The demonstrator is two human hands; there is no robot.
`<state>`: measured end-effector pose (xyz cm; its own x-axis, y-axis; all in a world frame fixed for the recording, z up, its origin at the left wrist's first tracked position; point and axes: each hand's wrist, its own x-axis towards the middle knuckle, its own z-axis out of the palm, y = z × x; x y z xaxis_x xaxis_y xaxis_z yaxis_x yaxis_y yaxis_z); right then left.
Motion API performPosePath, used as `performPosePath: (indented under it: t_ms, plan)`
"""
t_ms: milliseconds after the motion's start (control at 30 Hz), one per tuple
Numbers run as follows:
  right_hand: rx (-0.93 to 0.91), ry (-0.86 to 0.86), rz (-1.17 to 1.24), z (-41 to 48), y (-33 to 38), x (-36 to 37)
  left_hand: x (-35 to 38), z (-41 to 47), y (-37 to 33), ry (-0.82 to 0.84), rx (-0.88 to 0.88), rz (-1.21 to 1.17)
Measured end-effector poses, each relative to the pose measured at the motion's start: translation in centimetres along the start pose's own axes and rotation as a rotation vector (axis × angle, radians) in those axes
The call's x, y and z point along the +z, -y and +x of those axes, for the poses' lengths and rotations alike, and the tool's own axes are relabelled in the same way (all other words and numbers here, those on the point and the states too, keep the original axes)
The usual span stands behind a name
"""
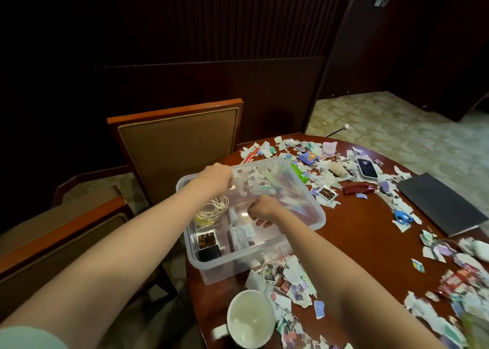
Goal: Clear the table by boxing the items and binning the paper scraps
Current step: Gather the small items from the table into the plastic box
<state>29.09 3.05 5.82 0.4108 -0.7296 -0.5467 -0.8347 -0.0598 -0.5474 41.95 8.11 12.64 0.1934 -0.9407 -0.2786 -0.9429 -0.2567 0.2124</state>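
Dark wood panelling backs a round reddish-brown wooden table (357, 242), with two tan-upholstered wooden chairs (177, 147) drawn up at its left side. Near the table's left edge stands a clear rectangular plastic box (312, 203). The left hand (215, 178) grips the box's far-left rim, fingers curled over the wall. The right hand (262, 208) is inside the box, above its middle, with the fingers curled downward; whether it holds anything cannot be told. The two hands are apart.

Inside the box, at its left end, lie a coiled white earphone cable (214, 208) and a small black-and-brown square case (207, 242). A white plastic bottle (236, 229) lies just beside the right hand.

Torn white and coloured paper scraps (288, 277) cover much of the table behind, beside and in front of the box, and some show through its far wall. A white ceramic mug (250, 318) stands at the near edge, in front of the box. Among the scraps to the right lie blue-handled scissors (402, 216), a dark device with a white rim (366, 168) and a flat dark grey book (439, 205).
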Motion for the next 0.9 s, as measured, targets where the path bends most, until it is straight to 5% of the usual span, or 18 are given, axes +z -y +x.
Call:
performPosePath:
  t_ms: [467, 900]
  plan:
    - [0.029, -0.318, 0.761, -6.5, -7.4, -9.1, 1.0, 1.5, -9.8, 0.061, 0.151, -0.256]
    - [0.342, -0.522, 0.803, -12.8, -22.3, -11.4, 4.7, 1.7, -23.3, 0.137, 0.360, -0.351]
